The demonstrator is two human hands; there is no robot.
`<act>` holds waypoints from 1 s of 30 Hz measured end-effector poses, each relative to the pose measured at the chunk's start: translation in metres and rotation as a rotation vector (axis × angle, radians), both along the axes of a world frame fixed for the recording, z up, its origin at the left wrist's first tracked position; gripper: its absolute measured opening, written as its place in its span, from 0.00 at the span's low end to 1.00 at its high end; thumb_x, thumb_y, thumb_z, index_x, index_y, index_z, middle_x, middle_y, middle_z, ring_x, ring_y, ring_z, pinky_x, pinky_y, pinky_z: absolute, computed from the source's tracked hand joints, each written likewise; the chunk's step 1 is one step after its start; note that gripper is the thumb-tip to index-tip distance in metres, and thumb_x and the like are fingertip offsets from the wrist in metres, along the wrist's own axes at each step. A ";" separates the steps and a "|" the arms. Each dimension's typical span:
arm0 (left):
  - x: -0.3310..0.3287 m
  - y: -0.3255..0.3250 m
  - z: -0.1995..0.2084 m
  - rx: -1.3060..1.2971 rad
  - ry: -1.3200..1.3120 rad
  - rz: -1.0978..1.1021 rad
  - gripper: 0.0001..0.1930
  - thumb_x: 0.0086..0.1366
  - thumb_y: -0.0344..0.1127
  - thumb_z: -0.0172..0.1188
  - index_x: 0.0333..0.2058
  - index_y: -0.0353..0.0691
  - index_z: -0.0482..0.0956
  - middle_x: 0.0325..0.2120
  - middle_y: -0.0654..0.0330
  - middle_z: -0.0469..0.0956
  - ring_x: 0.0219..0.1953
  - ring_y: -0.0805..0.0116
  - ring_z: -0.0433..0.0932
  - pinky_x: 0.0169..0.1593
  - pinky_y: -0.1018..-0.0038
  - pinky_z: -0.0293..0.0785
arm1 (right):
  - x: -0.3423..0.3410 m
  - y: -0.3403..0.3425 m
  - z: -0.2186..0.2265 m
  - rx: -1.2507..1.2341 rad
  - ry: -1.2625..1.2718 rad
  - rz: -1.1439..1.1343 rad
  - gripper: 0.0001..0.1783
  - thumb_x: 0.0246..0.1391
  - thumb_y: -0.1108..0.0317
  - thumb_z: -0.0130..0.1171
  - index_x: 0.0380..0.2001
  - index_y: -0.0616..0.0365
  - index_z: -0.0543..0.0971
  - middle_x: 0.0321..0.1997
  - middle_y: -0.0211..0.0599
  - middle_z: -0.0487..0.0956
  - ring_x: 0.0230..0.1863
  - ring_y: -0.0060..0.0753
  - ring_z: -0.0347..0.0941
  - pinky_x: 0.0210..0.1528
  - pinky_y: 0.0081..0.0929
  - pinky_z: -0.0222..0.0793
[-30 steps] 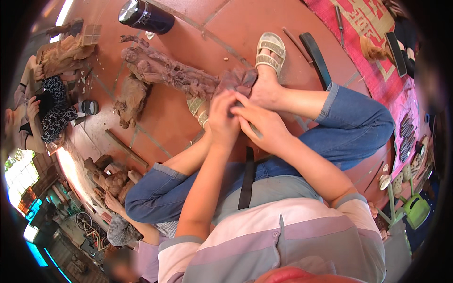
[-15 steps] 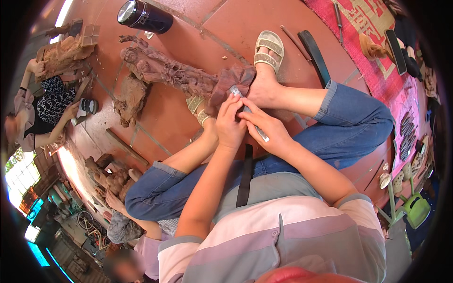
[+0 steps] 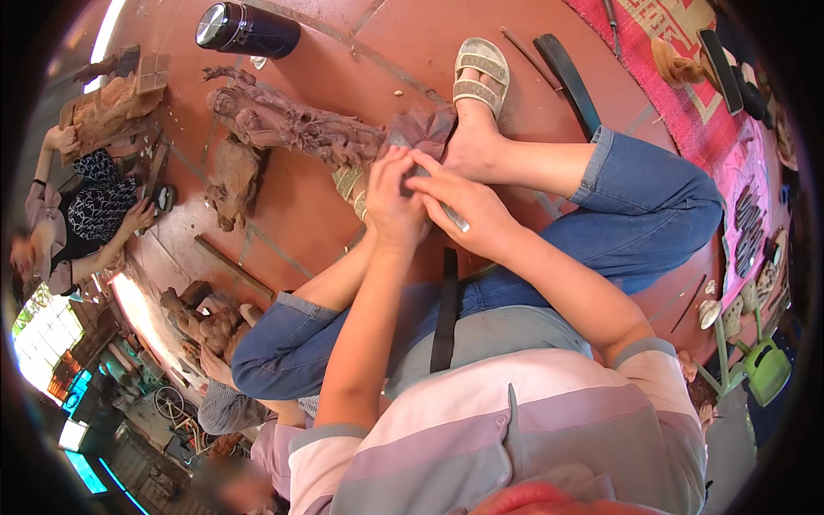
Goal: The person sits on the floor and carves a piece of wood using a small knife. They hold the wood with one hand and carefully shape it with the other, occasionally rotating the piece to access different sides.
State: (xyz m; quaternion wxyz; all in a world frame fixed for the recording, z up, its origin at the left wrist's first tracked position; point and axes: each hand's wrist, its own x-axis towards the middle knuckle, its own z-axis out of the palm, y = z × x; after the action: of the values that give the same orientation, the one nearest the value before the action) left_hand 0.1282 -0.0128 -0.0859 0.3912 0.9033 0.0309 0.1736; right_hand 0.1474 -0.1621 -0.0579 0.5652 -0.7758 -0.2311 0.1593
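A long brown wooden carving (image 3: pixel 292 129) lies on the red tiled floor, its near end (image 3: pixel 425 129) resting against my sandalled foot (image 3: pixel 481 73). Both my hands meet at that end. My right hand (image 3: pixel 472 210) is closed around a slim metal chisel (image 3: pixel 456 221), whose shiny back end pokes out under the palm. My left hand (image 3: pixel 393 202) is curled just beside it, fingers pinched at the tool's front where it touches the wood. The chisel's tip is hidden by my fingers.
A dark metal flask (image 3: pixel 245 30) lies beyond the carving. More carved wood pieces (image 3: pixel 232 180) sit to the left, where another person (image 3: pixel 86 215) works on a block. A red mat (image 3: pixel 687 77) with tools lies at the upper right, and a green watering can (image 3: pixel 764 369) stands at the right.
My hands have slid a little up and left toward the carving's end. The chisel's metal shaft, hidden a second ago, now shows under my right hand.
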 end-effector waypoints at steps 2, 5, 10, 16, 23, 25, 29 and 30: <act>-0.016 -0.009 -0.010 -0.015 0.018 -0.038 0.20 0.41 0.18 0.62 0.38 0.35 0.77 0.41 0.48 0.77 0.47 0.49 0.76 0.50 0.64 0.75 | -0.011 -0.008 0.001 -0.062 0.014 0.020 0.13 0.55 0.69 0.52 0.44 0.59 0.76 0.61 0.49 0.68 0.47 0.48 0.75 0.46 0.37 0.72; -0.015 -0.008 -0.003 -0.045 0.059 -0.042 0.19 0.41 0.19 0.62 0.37 0.35 0.78 0.41 0.50 0.78 0.47 0.52 0.77 0.49 0.65 0.76 | -0.011 -0.007 0.004 -0.148 -0.018 0.006 0.13 0.55 0.69 0.52 0.43 0.58 0.76 0.60 0.51 0.68 0.48 0.48 0.75 0.46 0.37 0.73; -0.021 -0.009 -0.011 -0.048 0.054 -0.005 0.18 0.43 0.20 0.64 0.37 0.35 0.79 0.40 0.50 0.78 0.47 0.52 0.77 0.49 0.66 0.76 | -0.008 -0.005 0.007 -0.068 0.038 0.077 0.13 0.54 0.70 0.52 0.42 0.62 0.76 0.61 0.52 0.67 0.50 0.49 0.73 0.46 0.36 0.73; -0.011 -0.003 -0.001 -0.038 0.046 0.038 0.18 0.44 0.22 0.64 0.38 0.35 0.78 0.42 0.50 0.77 0.45 0.52 0.77 0.47 0.66 0.75 | 0.000 0.005 0.009 -0.057 -0.191 -0.061 0.15 0.55 0.70 0.52 0.47 0.57 0.75 0.64 0.46 0.64 0.57 0.50 0.69 0.49 0.38 0.72; -0.021 -0.016 -0.004 -0.092 0.161 0.028 0.20 0.43 0.20 0.61 0.40 0.37 0.78 0.43 0.50 0.76 0.44 0.52 0.77 0.45 0.67 0.76 | -0.008 -0.012 0.007 -0.124 -0.029 0.058 0.15 0.54 0.69 0.53 0.46 0.58 0.74 0.62 0.46 0.66 0.56 0.49 0.70 0.48 0.38 0.72; -0.009 -0.009 0.002 -0.064 0.082 0.032 0.20 0.43 0.20 0.61 0.39 0.37 0.78 0.42 0.51 0.77 0.43 0.52 0.77 0.45 0.67 0.76 | 0.004 -0.002 0.007 -0.103 -0.073 0.054 0.15 0.54 0.70 0.53 0.45 0.58 0.75 0.63 0.46 0.65 0.55 0.48 0.71 0.47 0.38 0.72; -0.011 -0.009 -0.005 0.005 0.027 0.085 0.19 0.43 0.20 0.61 0.39 0.36 0.79 0.41 0.51 0.77 0.43 0.53 0.78 0.46 0.67 0.76 | -0.001 -0.002 -0.001 -0.070 0.025 0.099 0.15 0.53 0.70 0.53 0.45 0.59 0.75 0.63 0.50 0.64 0.53 0.48 0.72 0.48 0.37 0.72; -0.019 -0.015 -0.005 0.007 0.083 0.083 0.19 0.44 0.19 0.60 0.39 0.36 0.79 0.41 0.51 0.77 0.43 0.53 0.78 0.46 0.67 0.76 | -0.008 -0.008 0.002 -0.081 -0.001 0.101 0.15 0.53 0.70 0.52 0.45 0.59 0.75 0.63 0.52 0.64 0.53 0.48 0.72 0.47 0.37 0.72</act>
State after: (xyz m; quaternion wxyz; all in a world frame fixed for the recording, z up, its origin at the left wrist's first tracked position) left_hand 0.1089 -0.0275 -0.0911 0.3789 0.9090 0.0838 0.1522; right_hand 0.1398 -0.1696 -0.0564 0.5246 -0.7853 -0.2637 0.1965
